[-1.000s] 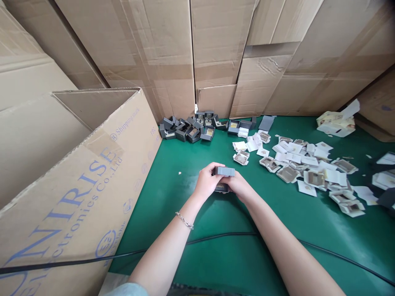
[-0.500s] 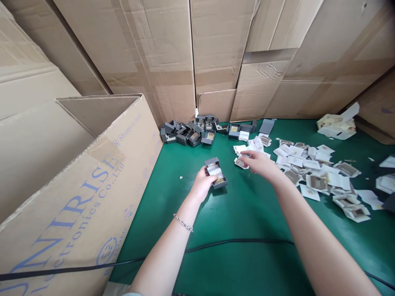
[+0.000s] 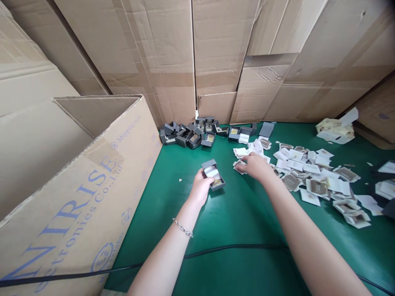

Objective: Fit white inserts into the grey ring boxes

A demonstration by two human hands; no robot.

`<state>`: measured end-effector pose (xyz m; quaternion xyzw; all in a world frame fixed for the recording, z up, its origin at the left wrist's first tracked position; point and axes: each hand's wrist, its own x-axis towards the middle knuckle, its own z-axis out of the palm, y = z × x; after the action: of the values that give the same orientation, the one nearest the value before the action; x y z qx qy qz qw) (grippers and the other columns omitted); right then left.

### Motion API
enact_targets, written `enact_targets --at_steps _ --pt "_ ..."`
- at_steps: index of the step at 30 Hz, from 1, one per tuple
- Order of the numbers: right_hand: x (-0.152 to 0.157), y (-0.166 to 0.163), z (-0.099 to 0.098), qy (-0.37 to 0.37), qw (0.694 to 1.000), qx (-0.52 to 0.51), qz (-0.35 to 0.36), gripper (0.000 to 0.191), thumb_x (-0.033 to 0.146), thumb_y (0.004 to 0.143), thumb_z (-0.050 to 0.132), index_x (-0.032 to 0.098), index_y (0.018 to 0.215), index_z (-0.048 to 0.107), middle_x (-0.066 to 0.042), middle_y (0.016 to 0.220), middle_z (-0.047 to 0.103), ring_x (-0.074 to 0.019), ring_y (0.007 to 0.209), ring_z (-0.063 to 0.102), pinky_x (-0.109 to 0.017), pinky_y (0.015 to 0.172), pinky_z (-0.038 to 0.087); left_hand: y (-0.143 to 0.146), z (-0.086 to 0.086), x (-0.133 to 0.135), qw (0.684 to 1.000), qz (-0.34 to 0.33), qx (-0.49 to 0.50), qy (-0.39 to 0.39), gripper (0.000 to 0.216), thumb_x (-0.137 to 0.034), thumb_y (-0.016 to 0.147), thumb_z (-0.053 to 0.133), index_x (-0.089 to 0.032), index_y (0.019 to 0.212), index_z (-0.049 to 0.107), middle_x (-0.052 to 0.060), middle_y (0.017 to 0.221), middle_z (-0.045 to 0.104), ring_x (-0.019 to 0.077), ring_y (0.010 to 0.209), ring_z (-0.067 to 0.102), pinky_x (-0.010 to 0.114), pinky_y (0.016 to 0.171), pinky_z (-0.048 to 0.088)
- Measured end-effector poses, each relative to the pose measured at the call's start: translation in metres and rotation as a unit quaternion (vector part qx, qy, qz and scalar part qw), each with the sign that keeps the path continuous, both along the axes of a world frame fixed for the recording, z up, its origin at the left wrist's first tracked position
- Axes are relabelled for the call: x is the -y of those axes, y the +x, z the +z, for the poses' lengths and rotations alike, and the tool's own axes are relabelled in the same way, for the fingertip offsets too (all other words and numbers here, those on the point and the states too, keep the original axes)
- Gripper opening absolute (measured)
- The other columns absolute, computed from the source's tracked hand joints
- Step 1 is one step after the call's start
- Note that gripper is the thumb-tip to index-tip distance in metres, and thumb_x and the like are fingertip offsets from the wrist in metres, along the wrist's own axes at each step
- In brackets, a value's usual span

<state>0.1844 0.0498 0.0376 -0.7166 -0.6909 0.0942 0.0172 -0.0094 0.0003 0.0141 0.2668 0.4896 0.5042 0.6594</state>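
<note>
While the left hand (image 3: 202, 186) grips an open grey box (image 3: 213, 174) just above the green table (image 3: 247, 230), the right hand (image 3: 254, 164) rests loosely open, fingers down, on a white card insert (image 3: 239, 165) at the edge of a scattered pile (image 3: 317, 176).

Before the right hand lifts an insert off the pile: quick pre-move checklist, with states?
1. Small grey box open, lid up: ok.
2. Left hand has a grip on the box: ok.
3. Right hand resting on the white card inserts: ok.
4. Exactly one insert under the fingers: cannot tell.
5. Box cavity free for an insert: cannot tell; a gold piece shows inside.
6. Green mat between box and pile free of obstacles: ok.
</note>
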Motion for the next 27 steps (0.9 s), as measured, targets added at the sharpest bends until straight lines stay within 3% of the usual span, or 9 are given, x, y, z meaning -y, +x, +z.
enact_targets --at_steps 4,8,12,15,20,27 --pt "0.016 0.000 -0.005 0.012 0.999 -0.013 0.028 0.037 0.043 0.078 0.058 0.016 0.104 0.065 -0.012 0.108 0.054 -0.0287 0.099 0.053 -0.033 0.076 0.043 -0.001 0.002 -0.002 1.000 0.019 -0.009 -0.013 0.049 0.002 0.064 0.048 -0.015 0.109 0.049 0.009 0.102 0.063 0.0181 0.087 0.062 0.031 0.079 0.049" --pt "0.035 -0.012 -0.012 0.031 0.998 -0.045 0.021 0.041 0.037 0.084 0.051 0.015 0.119 0.055 -0.012 0.111 0.056 -0.0260 0.096 0.055 -0.032 0.077 0.043 -0.002 0.000 -0.002 0.999 0.010 -0.033 -0.008 0.049 -0.004 0.069 0.051 -0.018 0.116 0.045 0.009 0.108 0.061 0.0176 0.088 0.062 0.029 0.076 0.049" --pt "0.053 -0.032 -0.019 0.071 0.997 -0.019 0.013 0.046 0.038 0.092 0.036 0.017 0.132 0.042 -0.012 0.129 0.048 -0.0306 0.108 0.050 -0.040 0.083 0.043 -0.004 -0.001 -0.004 1.000 0.012 0.002 -0.013 0.043 -0.007 0.073 0.049 -0.017 0.115 0.045 0.010 0.106 0.062 0.0159 0.087 0.063 0.027 0.074 0.049" --pt "0.061 -0.039 -0.021 0.071 0.997 -0.027 0.021 0.053 0.047 0.090 0.038 0.020 0.135 0.038 -0.010 0.137 0.041 -0.0332 0.114 0.045 -0.047 0.088 0.041 -0.006 0.001 -0.004 0.999 0.006 0.041 -0.026 0.032 -0.007 0.076 0.046 -0.014 0.107 0.051 0.009 0.098 0.065 0.0140 0.082 0.063 0.025 0.072 0.049" --pt "0.065 -0.034 -0.019 0.075 0.994 -0.073 0.026 0.061 0.037 0.085 0.050 0.018 0.139 0.030 -0.011 0.128 0.048 -0.0302 0.108 0.050 -0.044 0.085 0.045 -0.006 0.005 -0.003 0.998 -0.012 0.050 -0.046 0.030 -0.005 0.074 0.047 -0.015 0.102 0.055 0.006 0.089 0.067 0.0125 0.075 0.063 0.024 0.070 0.049" --pt "0.060 -0.025 -0.023 0.095 0.980 -0.169 0.031 0.058 0.032 0.080 0.056 0.018 0.134 0.038 -0.011 0.114 0.052 -0.0273 0.105 0.053 -0.039 0.086 0.046 -0.006 0.001 -0.002 0.998 -0.030 0.044 -0.016 0.032 -0.005 0.076 0.048 -0.015 0.106 0.055 0.008 0.096 0.066 0.0150 0.079 0.064 0.027 0.070 0.050"
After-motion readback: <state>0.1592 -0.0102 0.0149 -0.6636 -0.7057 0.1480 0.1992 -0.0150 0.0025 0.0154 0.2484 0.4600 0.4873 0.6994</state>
